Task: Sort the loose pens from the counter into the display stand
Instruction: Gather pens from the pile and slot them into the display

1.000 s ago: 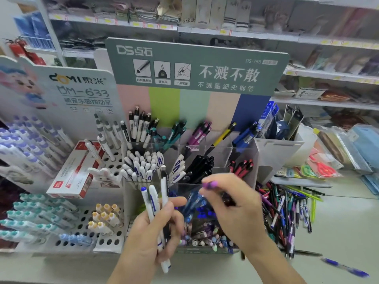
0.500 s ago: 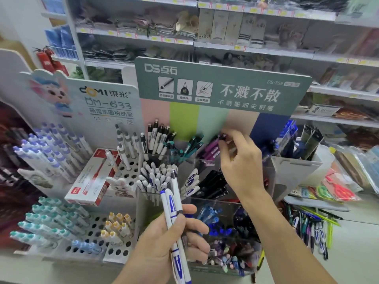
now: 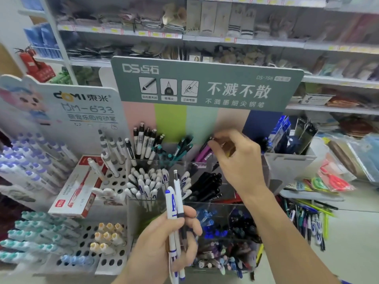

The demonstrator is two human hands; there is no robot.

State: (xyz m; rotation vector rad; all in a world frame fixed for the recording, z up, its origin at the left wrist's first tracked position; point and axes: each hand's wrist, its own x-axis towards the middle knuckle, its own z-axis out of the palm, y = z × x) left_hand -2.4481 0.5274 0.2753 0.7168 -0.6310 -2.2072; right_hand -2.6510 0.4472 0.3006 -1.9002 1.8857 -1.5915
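The tiered clear display stand (image 3: 229, 208) under a green header sign (image 3: 205, 85) holds pens sorted by colour. My left hand (image 3: 164, 242) grips a few white pens with blue print (image 3: 171, 203), upright, in front of the stand's lower tiers. My right hand (image 3: 238, 158) reaches over the stand to the back row. Its fingertips pinch the top end of a purple pen (image 3: 205, 152) that stands in the compartment with the other purple pens. A pile of loose pens (image 3: 307, 218) lies on the counter to the right of the stand.
A white Domi pen display (image 3: 86, 103) with hole trays stands at the left, with a red-and-white pen box (image 3: 75, 189) on it. A grey holder of blue pens (image 3: 287, 160) and packets (image 3: 332, 179) are at the right. Store shelves (image 3: 225, 39) rise behind.
My right hand has carried the purple pen from the front of the stand up to the back row's purple compartment. My left hand keeps hold of its white pens.
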